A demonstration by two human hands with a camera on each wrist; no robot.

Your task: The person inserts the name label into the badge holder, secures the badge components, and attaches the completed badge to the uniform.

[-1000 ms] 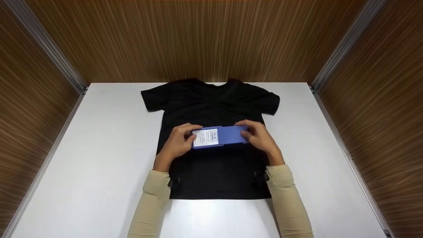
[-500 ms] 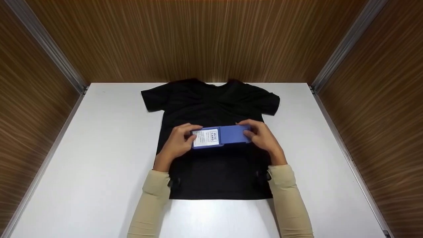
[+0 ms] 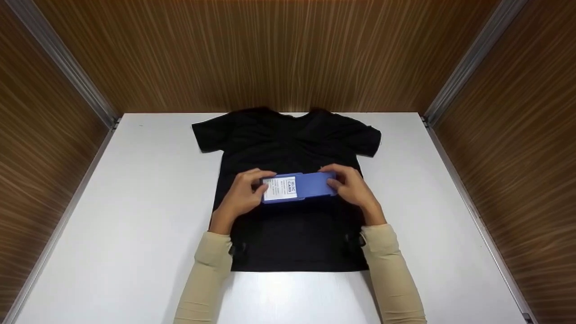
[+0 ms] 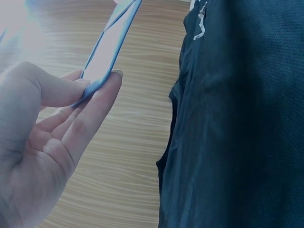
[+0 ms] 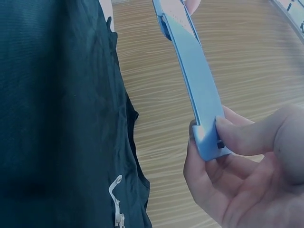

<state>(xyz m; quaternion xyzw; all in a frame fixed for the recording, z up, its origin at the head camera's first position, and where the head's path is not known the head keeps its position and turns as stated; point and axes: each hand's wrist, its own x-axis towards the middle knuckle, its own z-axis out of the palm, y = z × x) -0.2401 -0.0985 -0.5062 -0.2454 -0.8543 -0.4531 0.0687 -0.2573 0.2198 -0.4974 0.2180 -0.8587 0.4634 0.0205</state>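
Note:
A blue sliding card holder (image 3: 315, 185) is held level over a black T-shirt (image 3: 294, 238). Its two parts are partly slid apart, and a white card (image 3: 280, 189) printed "ID/IC CARD" shows in the left part. The left hand (image 3: 243, 192) pinches the card end between thumb and fingers. At the plain blue end, the right hand (image 3: 356, 189) has its thumb on the face and fingers behind. In the right wrist view the blue slider (image 5: 194, 71) shows a raised lip near the right thumb. The holder appears nearly edge-on in the left wrist view.
The T-shirt lies spread on a white table (image 3: 148, 202), collar toward the back. Wood-grain panels (image 3: 288, 54) stand at the back and both sides, with metal rails (image 3: 477, 63) at the corners.
The right hand drew the blue slider a little to the right, then moved it back left, so the holder is slightly shorter now. The left hand has stayed nearly still.

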